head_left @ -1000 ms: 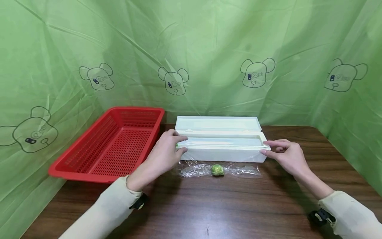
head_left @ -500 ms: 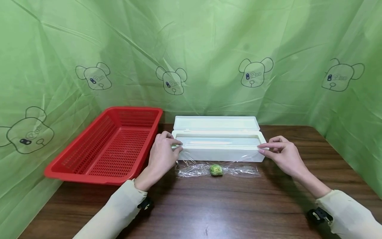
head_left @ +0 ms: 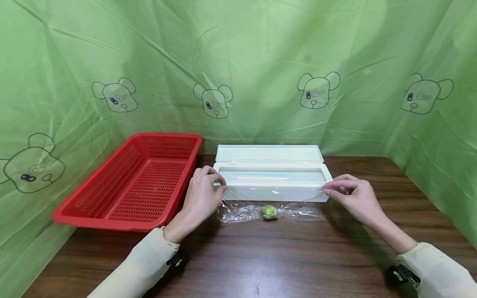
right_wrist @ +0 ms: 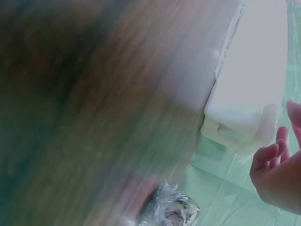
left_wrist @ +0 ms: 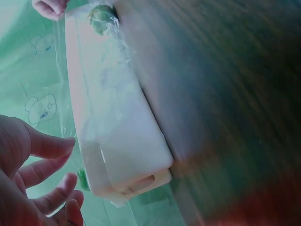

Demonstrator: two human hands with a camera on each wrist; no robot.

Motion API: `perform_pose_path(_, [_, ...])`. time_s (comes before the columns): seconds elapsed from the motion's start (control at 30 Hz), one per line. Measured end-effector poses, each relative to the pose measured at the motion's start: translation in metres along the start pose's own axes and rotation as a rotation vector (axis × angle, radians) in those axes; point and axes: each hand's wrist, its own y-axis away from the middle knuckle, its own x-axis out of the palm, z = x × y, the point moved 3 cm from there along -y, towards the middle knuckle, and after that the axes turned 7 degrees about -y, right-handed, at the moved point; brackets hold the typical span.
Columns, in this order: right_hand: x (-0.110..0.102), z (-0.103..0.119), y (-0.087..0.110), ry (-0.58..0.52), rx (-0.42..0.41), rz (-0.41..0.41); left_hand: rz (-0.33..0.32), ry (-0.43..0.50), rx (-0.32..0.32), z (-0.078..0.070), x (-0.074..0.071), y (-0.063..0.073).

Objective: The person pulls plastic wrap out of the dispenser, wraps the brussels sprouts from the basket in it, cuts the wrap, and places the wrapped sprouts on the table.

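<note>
A white cling film dispenser (head_left: 273, 192) stands near the back of the table, its lid (head_left: 270, 153) tilted back. Clear cling film (head_left: 242, 214) lies down its front and onto the table. On that film sits a small round green vegetable (head_left: 269, 212), which looks like a Brussels sprout. At the dispenser's left front corner my left hand (head_left: 203, 192) pinches the film between thumb and forefinger. My right hand (head_left: 354, 198) pinches the film at the right front corner. The film is hard to see where it meets the fingertips.
A red perforated basket (head_left: 126, 225) stands left of the dispenser. A green sheet (head_left: 261, 62) hangs behind and at the sides. In the right wrist view, a lump wrapped in clear film (right_wrist: 176, 212) lies near the table edge. A small green piece (left_wrist: 83, 179) shows at the dispenser's left end.
My left thumb and fingers, apart a second ago, have come together at the film. My right fingertips have closed too. The head view has shifted slightly; dispenser and basket stay in place.
</note>
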Motion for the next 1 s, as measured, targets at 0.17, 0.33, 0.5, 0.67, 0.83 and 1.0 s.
perform_pose_path(0.17, [0.001,0.003,0.005,-0.063,0.060,0.021,-0.017,-0.003,0.063,-0.004,-0.006,0.004])
perform_pose_path(0.33, [0.000,0.004,0.008,-0.096,0.104,0.055,0.020,0.020,0.074,-0.007,-0.008,0.007])
perform_pose_path(0.5, [0.001,0.003,0.010,-0.178,0.095,0.121,0.086,0.044,0.031,-0.007,-0.006,0.011])
perform_pose_path(0.67, [0.005,0.002,0.012,-0.276,0.142,0.176,0.154,0.027,-0.003,-0.007,-0.005,0.014])
perform_pose_path(0.83, [0.006,0.002,0.015,-0.225,0.161,0.177,0.175,0.015,-0.003,-0.006,-0.003,0.016])
perform_pose_path(1.0, [0.007,0.004,0.017,-0.172,0.177,0.172,0.194,0.004,-0.001,-0.006,0.000,0.016])
